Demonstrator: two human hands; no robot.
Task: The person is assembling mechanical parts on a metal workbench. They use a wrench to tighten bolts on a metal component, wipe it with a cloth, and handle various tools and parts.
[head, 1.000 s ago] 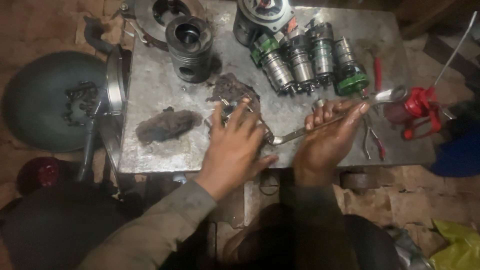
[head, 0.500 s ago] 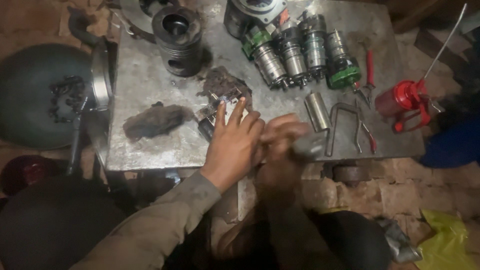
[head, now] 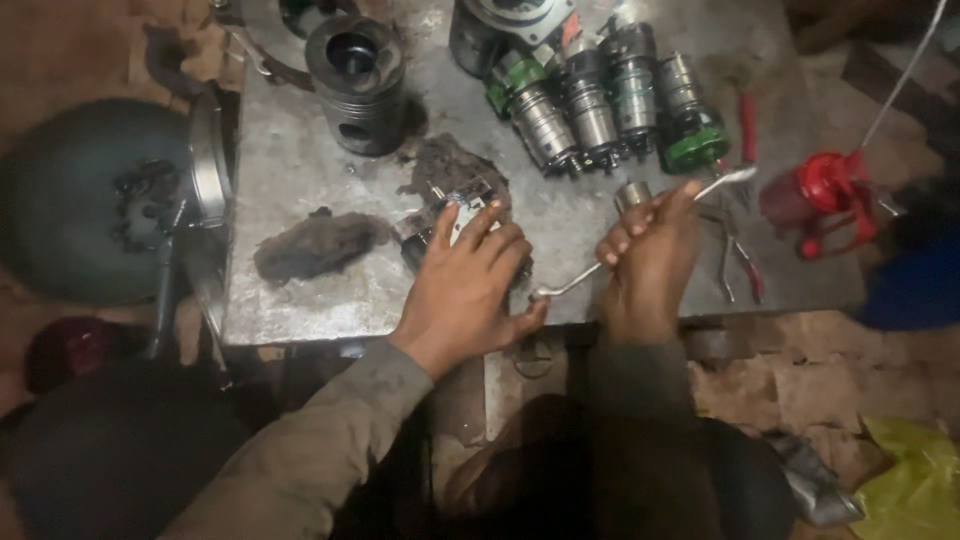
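Note:
My left hand (head: 470,280) presses down on a small metal part (head: 450,222) lying on a dirty rag (head: 455,170) near the front edge of the steel table (head: 290,160); the part is mostly hidden under my fingers. My right hand (head: 645,255) grips a bent silver wrench (head: 720,182) by its shaft. The wrench's lower end reaches toward my left thumb at the table edge, and its upper end points to the back right. A small metal cylinder (head: 632,192) stands just behind my right hand.
A dark piston (head: 357,85) stands at the back left. Several cylindrical metal assemblies (head: 600,100), some with green ends, lie at the back. Red-handled pliers (head: 745,265) and a red oil can (head: 825,195) sit at the right. A wad of dark rag (head: 315,245) lies left.
My right hand swung the wrench down toward me, then back up and to the right over the table edge. My left hand stayed on the part.

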